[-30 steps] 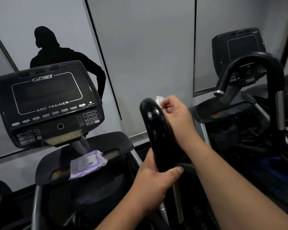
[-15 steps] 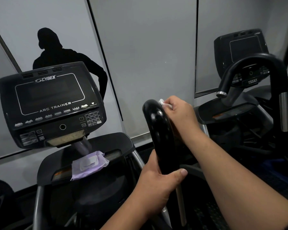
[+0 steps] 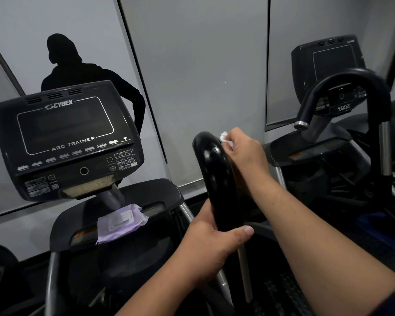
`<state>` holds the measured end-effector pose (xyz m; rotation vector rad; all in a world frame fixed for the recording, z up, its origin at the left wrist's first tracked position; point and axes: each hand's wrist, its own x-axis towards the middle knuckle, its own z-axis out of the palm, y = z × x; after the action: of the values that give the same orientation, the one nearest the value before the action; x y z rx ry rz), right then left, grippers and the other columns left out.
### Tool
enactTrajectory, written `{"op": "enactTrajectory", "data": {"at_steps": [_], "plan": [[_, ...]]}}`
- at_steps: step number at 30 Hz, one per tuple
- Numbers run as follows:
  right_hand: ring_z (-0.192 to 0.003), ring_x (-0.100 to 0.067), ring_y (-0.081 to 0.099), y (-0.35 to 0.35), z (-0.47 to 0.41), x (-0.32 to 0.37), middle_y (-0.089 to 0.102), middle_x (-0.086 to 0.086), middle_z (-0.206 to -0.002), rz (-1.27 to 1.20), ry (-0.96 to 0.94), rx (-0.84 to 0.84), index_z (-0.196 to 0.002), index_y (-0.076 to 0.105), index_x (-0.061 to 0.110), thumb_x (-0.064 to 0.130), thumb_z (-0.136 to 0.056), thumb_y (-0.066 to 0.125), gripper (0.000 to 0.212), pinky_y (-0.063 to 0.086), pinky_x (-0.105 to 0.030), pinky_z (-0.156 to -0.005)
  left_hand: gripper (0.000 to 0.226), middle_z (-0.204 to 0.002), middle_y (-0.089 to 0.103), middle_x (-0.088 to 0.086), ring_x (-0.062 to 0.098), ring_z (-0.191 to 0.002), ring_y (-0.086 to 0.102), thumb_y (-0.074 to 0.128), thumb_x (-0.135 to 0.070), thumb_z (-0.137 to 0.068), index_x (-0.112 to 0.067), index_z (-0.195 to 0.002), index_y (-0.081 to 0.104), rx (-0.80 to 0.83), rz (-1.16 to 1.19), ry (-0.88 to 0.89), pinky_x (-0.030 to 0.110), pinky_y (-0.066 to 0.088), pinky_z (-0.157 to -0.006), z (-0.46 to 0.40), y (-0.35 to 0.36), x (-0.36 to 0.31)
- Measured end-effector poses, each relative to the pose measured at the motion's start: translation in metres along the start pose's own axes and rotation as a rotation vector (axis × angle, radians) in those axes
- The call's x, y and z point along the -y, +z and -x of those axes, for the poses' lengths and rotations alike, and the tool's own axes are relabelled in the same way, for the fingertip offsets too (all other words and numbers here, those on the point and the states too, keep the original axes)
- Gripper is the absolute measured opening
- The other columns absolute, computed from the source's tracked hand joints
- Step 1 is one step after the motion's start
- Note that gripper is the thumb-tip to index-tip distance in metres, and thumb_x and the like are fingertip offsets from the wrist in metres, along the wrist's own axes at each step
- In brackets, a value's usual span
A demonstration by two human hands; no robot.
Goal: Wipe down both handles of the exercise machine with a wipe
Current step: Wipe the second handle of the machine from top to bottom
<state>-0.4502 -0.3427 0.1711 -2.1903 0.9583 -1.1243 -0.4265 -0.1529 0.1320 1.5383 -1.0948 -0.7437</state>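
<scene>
A glossy black curved handle [image 3: 214, 169] of the exercise machine rises in the middle of the head view. My left hand [image 3: 211, 245] grips its lower part, thumb across the front. My right hand [image 3: 243, 151] pinches a small white wipe [image 3: 225, 137] against the right side of the handle near its top. Most of the wipe is hidden in my fingers. The machine's other handle is out of view.
The Cybex Arc Trainer console [image 3: 66, 137] stands at left, with a purple wipes pack [image 3: 121, 221] on the shelf below it. A second machine with a black looped handle [image 3: 360, 106] stands at right. A grey wall runs behind.
My right hand with the wipe stays near the top of the handle, shifting only slightly. My left hand keeps its grip low on the handle.
</scene>
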Motion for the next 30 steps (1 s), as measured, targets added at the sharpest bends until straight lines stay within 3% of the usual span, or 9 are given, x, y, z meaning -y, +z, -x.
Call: {"op": "enactTrajectory", "data": {"at_steps": [4,8,12,15,17,19,22,25,30], "plan": [[-0.083,-0.035,0.062,-0.004,0.005,-0.011,0.064,-0.011,-0.080,-0.017,0.028,-0.064,-0.097,0.059,0.010,0.023,-0.099,0.051,0.016,0.043,-0.037,-0.063,0.048,-0.110,0.074,-0.019,-0.001,-0.104,0.070,0.083,-0.019,-0.084,-0.027,-0.124,0.059,-0.013,0.027,0.008,0.016,0.054,-0.083,-0.002,-0.003,-0.003],[-0.088,-0.035,0.060,-0.001,0.012,-0.004,0.066,-0.019,-0.094,0.044,-0.039,-0.003,-0.105,0.058,0.007,0.026,-0.102,0.050,0.020,0.040,-0.038,-0.067,0.062,-0.109,0.076,-0.003,0.019,-0.105,0.073,0.082,-0.058,-0.061,-0.029,-0.113,0.064,-0.206,0.087,0.050,0.051,0.056,-0.098,-0.014,-0.012,-0.014],[-0.081,-0.035,0.058,-0.005,0.012,-0.015,0.056,-0.009,-0.078,0.007,0.038,-0.098,-0.096,0.058,0.011,0.024,-0.101,0.050,0.015,0.033,-0.034,-0.064,0.085,-0.110,0.074,0.000,0.021,-0.103,0.072,0.070,-0.088,-0.051,-0.036,-0.116,0.059,-0.375,-0.012,0.099,0.052,0.055,-0.096,-0.029,-0.025,-0.038],[-0.076,-0.030,0.050,-0.002,0.019,-0.009,0.057,-0.008,-0.081,0.018,-0.057,-0.056,-0.101,0.060,0.010,0.022,-0.101,0.050,0.015,0.034,-0.035,-0.063,0.097,-0.111,0.068,-0.002,0.014,-0.102,0.068,0.058,-0.086,-0.059,-0.033,-0.139,0.041,-0.440,-0.225,0.139,0.039,0.054,-0.093,-0.038,-0.026,-0.058],[-0.074,-0.031,0.052,-0.005,0.018,-0.012,0.058,-0.004,-0.075,-0.012,-0.040,-0.058,-0.094,0.058,0.012,0.025,-0.101,0.050,0.016,0.038,-0.037,-0.062,0.097,-0.110,0.064,-0.001,0.017,-0.104,0.064,0.054,-0.082,-0.066,-0.034,-0.147,0.032,-0.465,-0.351,0.133,0.040,0.052,-0.094,-0.044,-0.025,-0.067],[-0.075,-0.032,0.054,-0.009,0.011,-0.019,0.053,0.001,-0.069,-0.034,0.036,-0.074,-0.086,0.053,0.016,0.026,-0.100,0.049,0.018,0.037,-0.036,-0.062,0.082,-0.106,0.065,0.000,0.021,-0.102,0.065,0.054,-0.079,-0.069,-0.035,-0.137,0.039,-0.459,-0.397,0.136,0.046,0.053,-0.094,-0.051,-0.023,-0.069],[-0.076,-0.029,0.050,-0.007,0.007,-0.011,0.058,-0.004,-0.079,-0.024,0.000,-0.024,-0.089,0.055,0.019,0.025,-0.099,0.049,0.013,0.041,-0.038,-0.065,0.064,-0.094,0.067,-0.003,0.023,-0.094,0.067,0.050,-0.077,-0.068,-0.034,-0.116,0.044,-0.451,-0.404,0.149,0.051,0.055,-0.087,-0.056,-0.024,-0.065],[-0.080,-0.036,0.057,-0.007,0.005,-0.016,0.064,-0.011,-0.080,-0.042,0.015,-0.035,-0.091,0.056,0.011,0.029,-0.101,0.048,0.022,0.047,-0.043,-0.068,0.056,-0.092,0.066,-0.007,0.021,-0.091,0.067,0.050,-0.072,-0.075,-0.033,-0.114,0.043,-0.426,-0.437,0.164,0.052,0.055,-0.086,-0.056,-0.025,-0.066],[-0.073,-0.028,0.041,-0.004,0.005,-0.018,0.049,0.000,-0.077,0.115,-0.031,-0.028,-0.092,0.049,0.017,0.023,-0.100,0.046,0.011,0.027,-0.035,-0.062,0.054,-0.089,0.064,-0.007,0.018,-0.088,0.065,0.048,-0.069,-0.079,-0.031,-0.117,0.042,-0.415,-0.476,0.182,0.050,0.055,-0.084,-0.055,-0.026,-0.065]]}}
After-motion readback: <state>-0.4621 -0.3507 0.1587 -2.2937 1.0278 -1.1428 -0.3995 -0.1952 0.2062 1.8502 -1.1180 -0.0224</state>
